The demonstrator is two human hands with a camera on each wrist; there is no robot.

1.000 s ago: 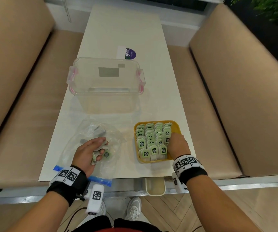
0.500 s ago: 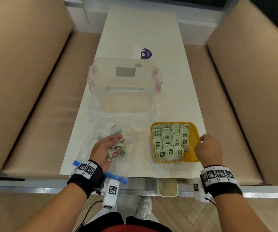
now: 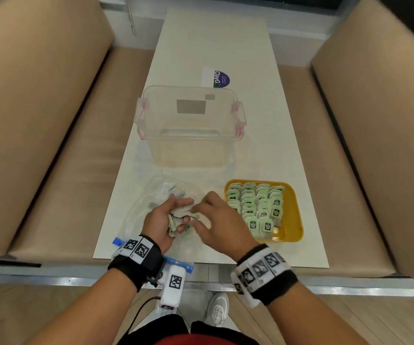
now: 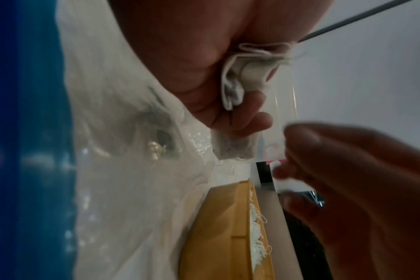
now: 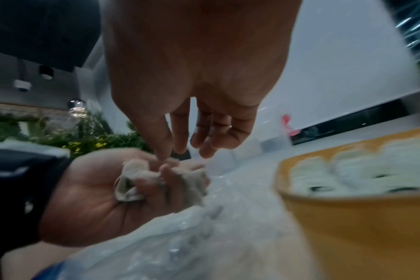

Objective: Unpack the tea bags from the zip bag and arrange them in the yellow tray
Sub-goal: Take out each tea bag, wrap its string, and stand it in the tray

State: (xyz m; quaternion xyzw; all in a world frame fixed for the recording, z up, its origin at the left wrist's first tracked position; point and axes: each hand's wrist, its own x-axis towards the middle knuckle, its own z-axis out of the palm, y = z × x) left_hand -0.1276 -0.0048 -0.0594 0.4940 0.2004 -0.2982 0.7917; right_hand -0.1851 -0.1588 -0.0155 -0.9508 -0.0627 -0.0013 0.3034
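From the head view, the left hand (image 3: pixel 162 224) lies palm-up on the zip bag (image 3: pixel 151 207) beside the tray (image 3: pixel 292 212), fingers curled round a bunch of tea bags (image 3: pixel 178 220), likely a ready supply, while the right hand (image 3: pixel 219 221) reaches over; a clear bin (image 3: pixel 191 125) stands behind the tray on the desk (image 3: pixel 213 41). The left wrist view shows crumpled bags gripped against the palm. In the right wrist view, the right fingers (image 5: pixel 163 144) hang loosely spread, tips just at the bunch, holding nothing; the tray's filled rows leave room along its right side.
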